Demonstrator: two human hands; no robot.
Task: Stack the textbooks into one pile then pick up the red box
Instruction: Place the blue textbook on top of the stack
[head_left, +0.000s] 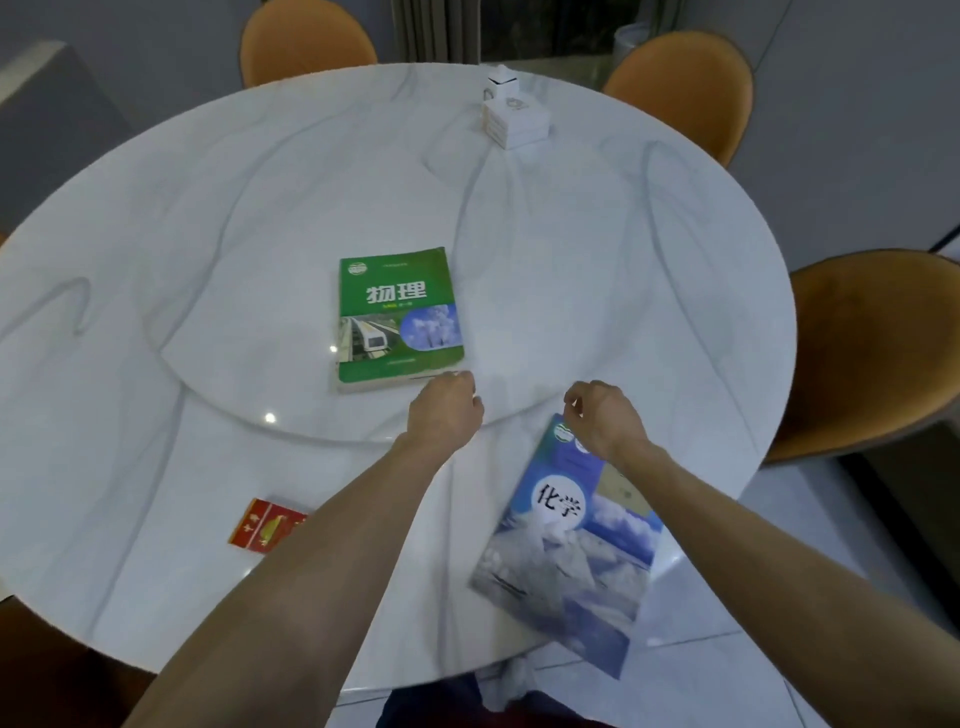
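A green textbook (399, 317) lies flat on the middle of the round white table (208, 234). My left hand (445, 410) hovers at its near right corner, fingers curled and knuckles at the book's edge. A blue textbook (566, 545) is at the near right, tilted, its near corner past the table's rim. My right hand (602, 418) lies over its far end, fingers curled around the top corner. The red box (265, 525) lies flat at the near left, partly hidden by my left forearm.
A small stack of white boxes (514, 117) stands at the far side of the table. Orange chairs (685, 88) ring the table at the back and at the right (872, 353). A glass turntable (234, 374) carries the green book.
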